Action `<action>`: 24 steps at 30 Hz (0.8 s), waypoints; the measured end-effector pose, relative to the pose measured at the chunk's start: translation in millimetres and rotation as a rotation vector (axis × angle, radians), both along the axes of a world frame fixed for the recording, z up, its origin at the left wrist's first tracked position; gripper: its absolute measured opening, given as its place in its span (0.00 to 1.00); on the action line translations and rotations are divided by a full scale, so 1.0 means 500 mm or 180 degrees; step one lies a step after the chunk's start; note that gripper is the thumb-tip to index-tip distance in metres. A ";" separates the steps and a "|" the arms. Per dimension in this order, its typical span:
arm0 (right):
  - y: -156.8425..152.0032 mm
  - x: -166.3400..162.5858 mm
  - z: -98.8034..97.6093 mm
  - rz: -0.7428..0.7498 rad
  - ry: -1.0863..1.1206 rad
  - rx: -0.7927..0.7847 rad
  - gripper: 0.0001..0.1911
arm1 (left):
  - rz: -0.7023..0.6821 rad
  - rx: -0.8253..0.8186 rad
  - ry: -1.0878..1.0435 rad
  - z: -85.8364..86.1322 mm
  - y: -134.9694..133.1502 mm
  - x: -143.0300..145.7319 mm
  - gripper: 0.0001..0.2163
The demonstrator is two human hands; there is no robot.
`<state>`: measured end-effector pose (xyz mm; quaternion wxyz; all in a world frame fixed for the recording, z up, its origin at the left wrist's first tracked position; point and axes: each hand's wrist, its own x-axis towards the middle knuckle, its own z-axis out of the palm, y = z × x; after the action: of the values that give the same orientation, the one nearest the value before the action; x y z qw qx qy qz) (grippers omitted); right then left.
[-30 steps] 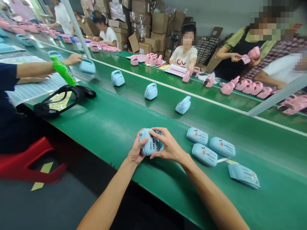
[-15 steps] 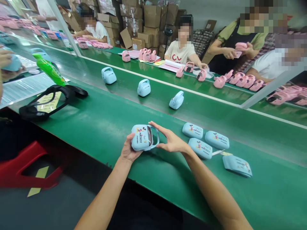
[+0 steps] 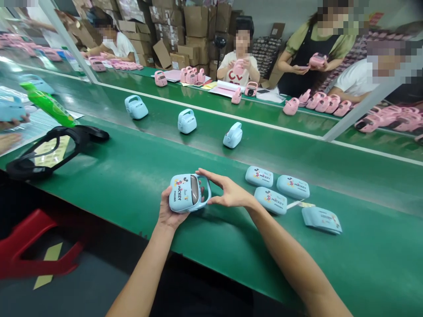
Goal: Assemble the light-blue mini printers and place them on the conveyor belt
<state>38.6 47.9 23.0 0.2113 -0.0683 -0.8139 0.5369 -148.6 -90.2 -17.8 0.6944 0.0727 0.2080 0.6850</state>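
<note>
My left hand (image 3: 169,210) cups a light blue toy case (image 3: 185,193) with a cartoon print and a handle, held just above the near edge of the green bench (image 3: 139,185). My right hand (image 3: 228,193) touches the case's handle side, thumb and fingers closed on it. To the right lie three more blue printed cases (image 3: 277,189) and a flat blue packet (image 3: 322,219) on the bench.
Three blue cases (image 3: 187,121) stand in a row on the belt beyond. A black strap (image 3: 49,147) and a green bottle (image 3: 48,104) lie at left, beside another person's hands. Across the belt, people handle pink cases (image 3: 317,103); cardboard boxes are stacked behind. A red stool (image 3: 29,246) stands lower left.
The case has turned in my hands, its printed face now up. My right hand slid from on top of it to its handle side. The neighbour's arm drew back left.
</note>
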 end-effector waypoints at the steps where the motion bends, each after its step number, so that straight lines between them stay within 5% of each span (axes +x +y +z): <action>1: 0.000 0.000 0.001 0.0005 0.0021 -0.0003 0.52 | -0.0026 0.0032 -0.0015 0.000 0.000 -0.001 0.29; 17: -0.013 0.001 0.035 -0.0053 0.0133 0.0383 0.41 | -0.0032 0.0007 -0.0110 0.011 0.003 -0.003 0.27; 24: -0.033 -0.012 0.016 -0.0226 -0.0269 0.0980 0.55 | 0.0942 -0.0505 0.0726 0.015 0.010 0.025 0.22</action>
<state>32.7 31.3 31.2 0.2036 -0.0864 -0.8918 0.3947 -136.3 -85.2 -10.1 0.5616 0.0636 0.3470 0.7484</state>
